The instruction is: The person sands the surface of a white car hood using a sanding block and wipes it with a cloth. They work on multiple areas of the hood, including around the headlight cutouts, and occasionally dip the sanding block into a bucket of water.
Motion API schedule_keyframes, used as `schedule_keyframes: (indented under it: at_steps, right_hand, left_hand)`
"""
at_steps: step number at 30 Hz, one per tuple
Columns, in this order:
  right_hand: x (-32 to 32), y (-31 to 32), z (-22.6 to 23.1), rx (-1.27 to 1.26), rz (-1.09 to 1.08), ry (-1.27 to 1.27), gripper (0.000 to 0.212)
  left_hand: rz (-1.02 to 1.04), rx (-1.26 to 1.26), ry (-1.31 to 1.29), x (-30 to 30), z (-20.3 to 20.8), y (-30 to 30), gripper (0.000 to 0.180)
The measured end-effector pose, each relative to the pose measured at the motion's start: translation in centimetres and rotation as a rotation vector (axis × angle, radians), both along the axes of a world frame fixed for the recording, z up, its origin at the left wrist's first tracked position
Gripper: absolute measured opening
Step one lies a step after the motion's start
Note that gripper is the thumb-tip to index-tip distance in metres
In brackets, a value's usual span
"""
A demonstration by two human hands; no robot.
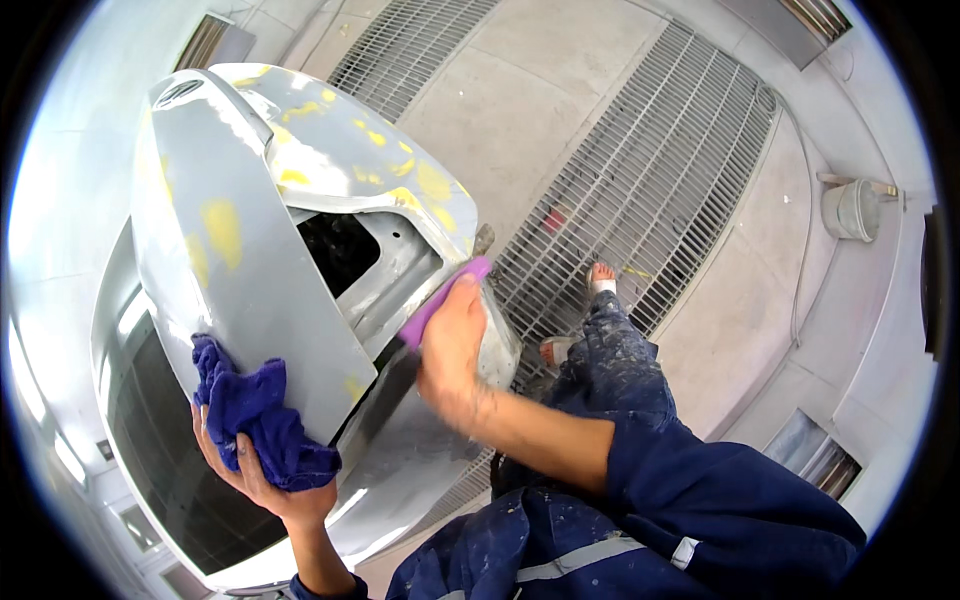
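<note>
A car body in grey primer with yellow patches stands at my left. Its boot lid [235,290] is slightly raised, with a dark gap along its edge. My left hand [262,488] is closed on a bunched dark blue cloth [250,405], which rests on the lid beside the dark rear window [180,440]. My right hand [455,345] grips a flat purple pad [422,320] against the rear corner, by the edge of the open lamp recess [345,250]. The pad's far end shows past my fingers. What lies under the pad is hidden.
Metal floor grating [640,170] runs behind the car, between pale floor slabs. My feet, in sandals, stand on it near the bumper [500,345]. A grey bucket [850,210] is at the right wall, with a hose [808,230] along the floor there.
</note>
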State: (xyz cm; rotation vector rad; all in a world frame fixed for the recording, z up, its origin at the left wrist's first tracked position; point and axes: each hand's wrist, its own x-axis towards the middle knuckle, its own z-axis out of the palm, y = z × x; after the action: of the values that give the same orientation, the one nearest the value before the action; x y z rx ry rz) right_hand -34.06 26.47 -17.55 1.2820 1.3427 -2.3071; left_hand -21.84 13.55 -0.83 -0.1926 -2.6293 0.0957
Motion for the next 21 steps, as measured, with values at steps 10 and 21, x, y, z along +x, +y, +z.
schedule_keyframes:
  at_steps: [10,21]
  right_hand:
    - [-5.2,9.4,-7.6,0.429,0.105,0.151,0.062]
    - [-0.1,9.3,2.0,0.722,0.712,0.715,0.056]
  left_hand:
    - [-0.021,-0.046,0.04,-1.3,0.2,0.4,0.077]
    - [0.006,-0.061,-0.022,-1.0,0.7,0.9,0.098]
